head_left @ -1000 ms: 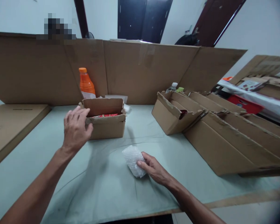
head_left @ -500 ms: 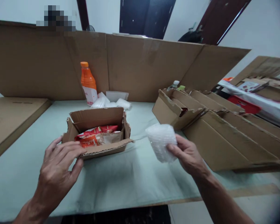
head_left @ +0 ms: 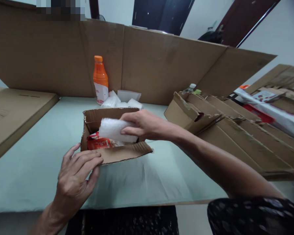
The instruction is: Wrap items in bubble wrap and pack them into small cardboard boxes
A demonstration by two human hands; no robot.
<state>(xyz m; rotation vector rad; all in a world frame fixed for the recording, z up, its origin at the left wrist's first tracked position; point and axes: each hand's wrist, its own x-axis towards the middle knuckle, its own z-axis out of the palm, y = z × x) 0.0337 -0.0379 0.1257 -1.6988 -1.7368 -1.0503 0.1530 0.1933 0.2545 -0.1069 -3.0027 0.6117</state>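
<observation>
A small open cardboard box [head_left: 117, 154] sits on the pale green table near its front edge. Red snack packets [head_left: 98, 142] lie inside it. My right hand [head_left: 143, 125] reaches over the box from the right, closed on a white bubble-wrap bundle [head_left: 112, 129] held just above the packets. My left hand [head_left: 75, 178] rests at the box's front left corner, its fingers against the front flap and the thumb below it.
An orange bottle [head_left: 100, 80] and white bubble-wrap pieces [head_left: 122, 101] stand at the back by a tall cardboard wall [head_left: 161, 62]. Several flattened and open cartons [head_left: 225, 130] fill the right side. A flat cardboard sheet [head_left: 12, 114] lies at the left.
My left hand pulled the box toward the front edge. My right hand lifted the bubble-wrap bundle off the table and carried it left, over the open box.
</observation>
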